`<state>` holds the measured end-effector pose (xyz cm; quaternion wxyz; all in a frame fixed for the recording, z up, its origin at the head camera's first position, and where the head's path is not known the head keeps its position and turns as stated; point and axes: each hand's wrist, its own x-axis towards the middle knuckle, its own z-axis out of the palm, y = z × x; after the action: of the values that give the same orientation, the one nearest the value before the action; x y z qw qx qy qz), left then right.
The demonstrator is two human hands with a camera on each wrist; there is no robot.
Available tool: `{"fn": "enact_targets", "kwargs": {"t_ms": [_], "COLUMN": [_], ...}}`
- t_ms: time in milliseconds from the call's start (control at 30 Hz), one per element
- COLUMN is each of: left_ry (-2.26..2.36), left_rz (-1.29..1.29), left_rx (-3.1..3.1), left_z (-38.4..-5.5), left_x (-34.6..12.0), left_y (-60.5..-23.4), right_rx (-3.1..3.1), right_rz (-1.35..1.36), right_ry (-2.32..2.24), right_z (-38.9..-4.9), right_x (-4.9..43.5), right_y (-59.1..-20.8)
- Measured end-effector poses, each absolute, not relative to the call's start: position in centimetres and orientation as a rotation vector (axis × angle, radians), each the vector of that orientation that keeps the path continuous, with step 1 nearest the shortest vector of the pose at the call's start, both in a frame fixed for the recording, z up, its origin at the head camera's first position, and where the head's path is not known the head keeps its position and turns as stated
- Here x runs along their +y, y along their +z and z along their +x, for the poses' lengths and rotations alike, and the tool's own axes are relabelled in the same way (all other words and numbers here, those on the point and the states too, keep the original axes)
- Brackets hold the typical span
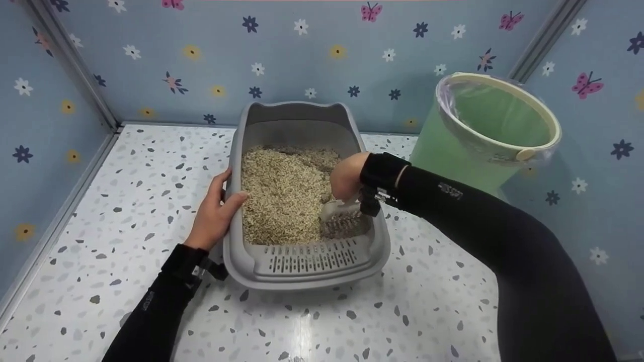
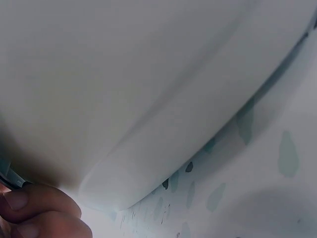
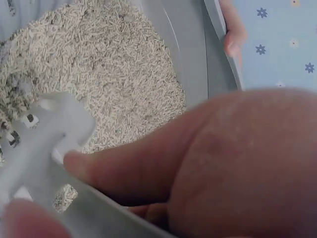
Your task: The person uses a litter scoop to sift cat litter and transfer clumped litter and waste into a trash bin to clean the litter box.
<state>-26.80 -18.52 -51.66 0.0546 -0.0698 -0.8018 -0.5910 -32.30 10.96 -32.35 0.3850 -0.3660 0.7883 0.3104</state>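
Observation:
A grey litter box (image 1: 307, 281) stands on the speckled surface, holding pale pellet litter (image 1: 282, 196). My left hand (image 1: 211, 218) grips its left wall, thumb over the rim and fingers outside. The left wrist view has the box's outer wall (image 2: 148, 99) and two fingertips (image 2: 42, 203) at its lower left. In my right hand (image 1: 347, 176) is a light grey slotted litter scoop (image 3: 64, 121), low over the box's front right part. Beneath it lies darker, clumpy litter (image 3: 17, 91). The wrist hides part of the scoop in the head view.
A green bin (image 1: 453, 151) with a clear liner and cream rim stands right of the box, behind my right forearm. Blue flowered panels (image 1: 282, 65) enclose the back and both sides. The speckled white surface (image 1: 302, 327) extends in front of the box.

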Motion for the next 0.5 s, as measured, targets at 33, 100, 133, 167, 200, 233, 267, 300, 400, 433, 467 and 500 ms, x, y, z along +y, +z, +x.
{"fn": "enact_targets", "kwargs": {"t_ms": [33,100,133,167,200,233,267,300,400,433,467,500], "left_ry": [-1.792,-1.785,-1.784,-1.781,-1.782,-1.78,-1.782,-1.789,-1.799,-1.8,-1.808,-1.812], "left_rz": [-0.211,-0.216,-0.22,-0.222,-0.221,-0.22,-0.221,-0.221,-0.222,-0.222,-0.222,-0.222], "left_rx": [-2.433,-2.434,-2.435,-2.437,-2.436,-2.437,-2.437,-2.436,-2.438,-2.439,-2.437,-2.437], "left_z": [-26.8,-26.8,-26.8,-26.8,-26.8,-26.8,-26.8,-26.8,-26.8,-26.8,-26.7,-26.7], "left_x": [-18.5,-18.5,-18.5,-18.5,-18.5,-18.6,-18.6,-18.6,-18.6,-18.6,-18.6,-18.7], "left_y": [-51.7,-51.7,-51.7,-51.7,-51.7,-51.6,-51.6,-51.6,-51.5,-51.5,-51.5,-51.5], "right_rx": [2.003,2.066,2.103,2.135,2.169,2.207,2.249,2.276,2.355,2.382,2.41,2.433], "right_rz": [-0.979,-0.859,-0.802,-0.763,-0.728,-0.694,-0.646,-0.641,-0.653,-0.64,-0.629,-0.616], "right_ry": [0.849,0.793,0.749,0.714,0.676,0.629,0.577,0.559,0.544,0.518,0.498,0.482], "right_z": [-32.4,-32.4,-32.4,-32.5,-32.5,-32.4,-32.4,-32.4,-32.4,-32.4,-32.3,-32.3], "right_x": [10.8,11.0,11.1,11.3,11.5,11.6,11.8,12.0,12.2,12.2,12.3,12.3], "right_y": [-32.6,-33.0,-33.1,-33.3,-33.4,-33.5,-33.6,-33.8,-34.4,-34.7,-35.0,-35.4]}}
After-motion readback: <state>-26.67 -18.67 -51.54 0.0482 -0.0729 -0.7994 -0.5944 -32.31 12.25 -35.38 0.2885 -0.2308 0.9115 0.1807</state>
